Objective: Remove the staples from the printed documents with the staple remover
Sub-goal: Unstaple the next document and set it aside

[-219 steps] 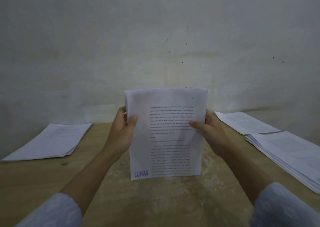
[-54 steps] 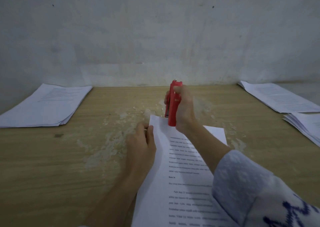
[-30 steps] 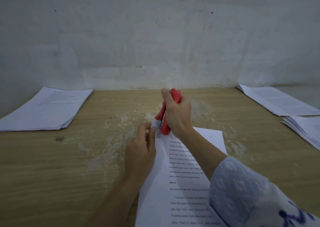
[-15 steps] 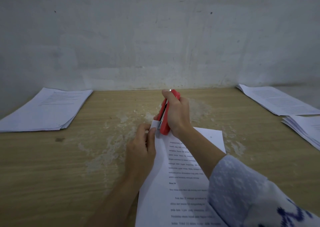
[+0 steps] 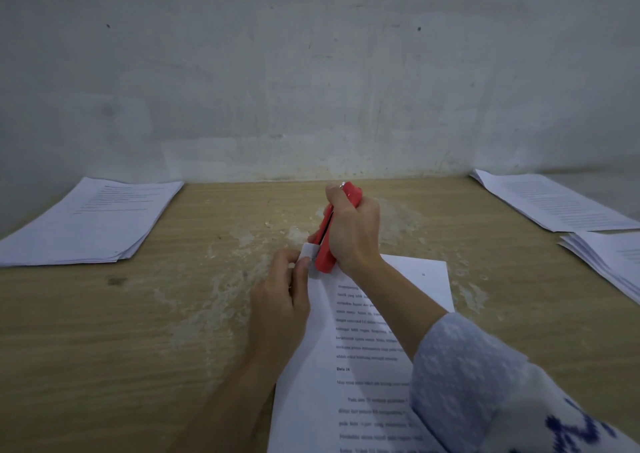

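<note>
1. Right hand [image 5: 351, 231]: clenched round red remover [image 5: 327, 241], nose at document [image 5: 349, 345] top-left corner.
2. Left hand [image 5: 278, 305]: pinching that corner on table [image 5: 138, 331].
3. Risk: prying askew likely tears paper.

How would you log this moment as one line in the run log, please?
step: staple removal | right hand: grips red staple remover at document top-left corner | left hand: pinches that corner | staple: not visible

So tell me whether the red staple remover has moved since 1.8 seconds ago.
Yes. The red staple remover, gripped by the right hand, has come down and tilted onto the document's top left corner, which the left hand pinches; earlier it was above it.
</note>
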Tool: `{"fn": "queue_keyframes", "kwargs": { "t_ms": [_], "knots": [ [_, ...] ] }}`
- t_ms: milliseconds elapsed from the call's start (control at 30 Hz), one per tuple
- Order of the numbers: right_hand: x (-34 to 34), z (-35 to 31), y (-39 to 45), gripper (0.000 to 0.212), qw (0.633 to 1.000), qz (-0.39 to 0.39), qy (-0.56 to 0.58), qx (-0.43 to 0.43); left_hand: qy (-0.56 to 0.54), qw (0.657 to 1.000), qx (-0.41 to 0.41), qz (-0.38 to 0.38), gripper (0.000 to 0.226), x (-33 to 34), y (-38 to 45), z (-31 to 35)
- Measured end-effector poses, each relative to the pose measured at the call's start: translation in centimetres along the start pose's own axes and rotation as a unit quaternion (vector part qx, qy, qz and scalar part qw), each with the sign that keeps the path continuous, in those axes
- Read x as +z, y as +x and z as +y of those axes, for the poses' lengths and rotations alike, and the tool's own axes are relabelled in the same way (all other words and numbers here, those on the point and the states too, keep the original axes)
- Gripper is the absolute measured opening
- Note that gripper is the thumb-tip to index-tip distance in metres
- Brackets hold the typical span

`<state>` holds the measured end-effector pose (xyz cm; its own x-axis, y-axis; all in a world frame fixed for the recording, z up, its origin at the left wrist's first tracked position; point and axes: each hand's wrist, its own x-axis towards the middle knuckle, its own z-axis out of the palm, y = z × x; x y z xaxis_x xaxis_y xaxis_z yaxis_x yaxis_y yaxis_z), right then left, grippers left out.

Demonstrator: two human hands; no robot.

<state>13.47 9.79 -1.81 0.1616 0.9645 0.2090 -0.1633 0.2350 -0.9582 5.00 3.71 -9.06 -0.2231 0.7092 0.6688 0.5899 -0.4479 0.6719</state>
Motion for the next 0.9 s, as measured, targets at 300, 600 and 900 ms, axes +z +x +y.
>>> {"fn": "queue_keyframes", "kwargs": {
  "t_ms": [300, 600, 900],
  "knots": [
    [0.01, 0.30, 0.10, 0.035, 0.999, 0.020, -0.024, -0.008, -0.005, 1.000, -0.017, -0.023, 0.017, -0.05, -0.01, 0.06],
    [-0.22, 0.11, -0.07, 0.030, 1.000, -0.009, -0.018, -0.003, -0.021, 0.999, -0.029, -0.032, 0.025, -0.02, -0.02, 0.16],
    [-0.22, 0.55, 0.03, 0.036, 0.999, 0.026, -0.038, -0.011, -0.013, 0.999, -0.025, -0.045, 0.024, 0.03, 0.00, -0.08]
  ]
}}
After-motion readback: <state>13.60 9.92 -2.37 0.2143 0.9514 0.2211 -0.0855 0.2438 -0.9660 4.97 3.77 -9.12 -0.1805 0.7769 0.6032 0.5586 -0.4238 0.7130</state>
